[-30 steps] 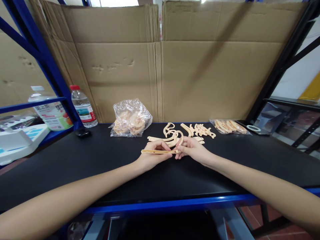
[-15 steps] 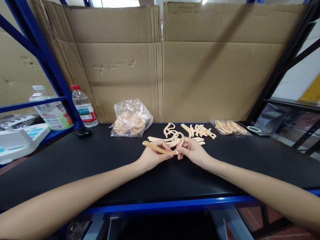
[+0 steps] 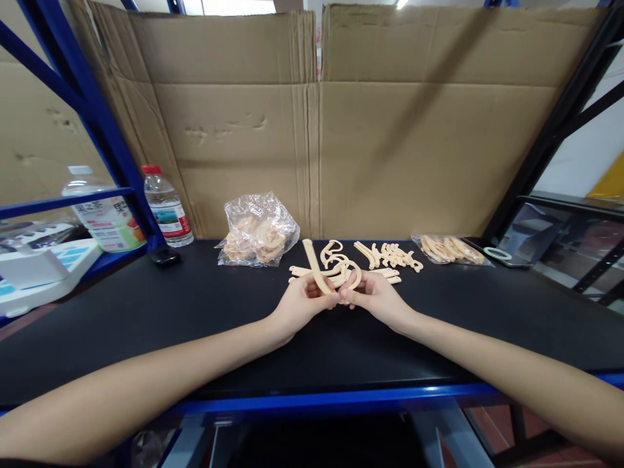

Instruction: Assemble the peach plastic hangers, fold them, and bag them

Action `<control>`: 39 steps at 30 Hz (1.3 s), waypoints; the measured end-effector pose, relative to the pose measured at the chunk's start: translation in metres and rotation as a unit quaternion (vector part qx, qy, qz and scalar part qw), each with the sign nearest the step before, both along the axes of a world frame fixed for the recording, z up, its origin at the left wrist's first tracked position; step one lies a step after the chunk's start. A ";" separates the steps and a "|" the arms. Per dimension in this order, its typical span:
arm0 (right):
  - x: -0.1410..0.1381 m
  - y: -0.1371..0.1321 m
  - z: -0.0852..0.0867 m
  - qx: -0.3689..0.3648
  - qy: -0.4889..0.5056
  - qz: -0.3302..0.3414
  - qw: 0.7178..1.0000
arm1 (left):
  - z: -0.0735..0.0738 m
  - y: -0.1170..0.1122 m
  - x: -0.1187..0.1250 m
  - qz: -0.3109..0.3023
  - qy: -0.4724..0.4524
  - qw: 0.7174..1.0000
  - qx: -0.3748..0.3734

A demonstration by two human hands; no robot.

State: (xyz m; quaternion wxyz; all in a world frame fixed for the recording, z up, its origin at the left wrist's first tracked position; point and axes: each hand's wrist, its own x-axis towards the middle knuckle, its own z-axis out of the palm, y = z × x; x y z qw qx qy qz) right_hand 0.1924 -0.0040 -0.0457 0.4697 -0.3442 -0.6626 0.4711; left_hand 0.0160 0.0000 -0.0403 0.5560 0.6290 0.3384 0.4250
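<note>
Between thumb and fingers, my left hand (image 3: 303, 300) grips a long, slightly curved cream strip (image 3: 313, 260) whose far end points up and away. My right hand (image 3: 373, 294) pinches a hook-shaped cream piece (image 3: 358, 272) with a rounded bend. The two pieces come together at my fingertips; whether they are joined I cannot tell. Just behind my hands lie flat straight cream strips (image 3: 389, 273), partly hidden by the fingers, and a curved cream piece (image 3: 330, 248). Several small cream pieces (image 3: 397, 253) lie in a group to the right.
On the black tabletop (image 3: 234, 299), a clear bag of cream pieces (image 3: 258, 237) stands at the back left, a flatter bag (image 3: 451, 249) at the back right. A black mouse-like object (image 3: 164, 257) and a red-capped bottle (image 3: 168, 211) are left. A cardboard wall (image 3: 414, 143) closes the back.
The long strip in my left hand has swung from lying sideways to the left to pointing upward and away. My right hand keeps its hold on the hooked piece, shifting slightly.
</note>
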 end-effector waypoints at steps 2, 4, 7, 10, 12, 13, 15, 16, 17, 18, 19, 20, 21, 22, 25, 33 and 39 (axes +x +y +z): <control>0.002 0.000 0.003 0.010 -0.005 -0.015 1.000 | 0.000 0.000 0.000 0.001 -0.023 1.000 -0.014; 0.005 0.001 0.005 0.006 0.006 -0.026 1.000 | 0.001 0.000 0.000 0.012 -0.023 0.999 -0.023; 0.007 0.002 0.005 -0.030 0.036 -0.018 0.999 | 0.001 0.000 -0.001 0.007 -0.024 0.998 -0.050; 0.007 0.003 0.005 -0.056 0.052 0.007 0.997 | 0.002 -0.002 -0.001 -0.030 -0.030 0.996 -0.072; 0.009 0.007 0.006 -0.051 0.050 0.013 0.997 | 0.003 -0.003 0.000 -0.042 -0.033 0.996 -0.076; 0.013 0.011 0.008 -0.035 0.044 0.006 0.998 | 0.003 -0.003 0.000 -0.041 -0.037 0.995 -0.078; 0.025 0.022 0.012 0.037 0.010 -0.036 0.999 | 0.003 -0.003 0.000 -0.031 -0.046 0.995 -0.086; 0.035 0.029 0.014 0.089 -0.024 -0.069 0.993 | 0.003 -0.003 0.001 -0.025 -0.050 0.994 -0.090; 0.045 0.037 0.017 0.145 -0.072 -0.103 0.981 | 0.003 -0.003 0.001 -0.021 -0.054 0.994 -0.094; 0.057 0.046 0.018 0.199 -0.137 -0.134 0.961 | 0.003 -0.003 0.001 -0.018 -0.057 0.993 -0.098; 0.068 0.054 0.020 0.244 -0.217 -0.152 0.933 | 0.003 -0.002 0.001 -0.017 -0.058 0.993 -0.101; 0.079 0.061 0.020 0.283 -0.287 -0.156 0.902 | 0.003 -0.002 0.001 -0.017 -0.059 0.993 -0.103; 0.088 0.068 0.020 0.307 -0.343 -0.150 0.875 | 0.003 -0.001 0.000 -0.016 -0.060 0.993 -0.104; 0.095 0.074 0.018 0.319 -0.388 -0.138 0.853 | 0.003 -0.001 0.000 -0.016 -0.060 0.993 -0.105; 0.106 0.089 0.011 0.326 -0.464 -0.096 0.818 | 0.002 -0.001 0.001 -0.015 -0.062 0.992 -0.108; 0.103 0.107 -0.009 0.341 -0.481 -0.070 0.805 | 0.004 -0.001 0.002 -0.011 -0.063 0.991 -0.114; 0.094 0.098 0.001 0.361 -0.359 -0.110 0.853 | 0.002 0.000 0.000 -0.016 -0.069 0.991 -0.112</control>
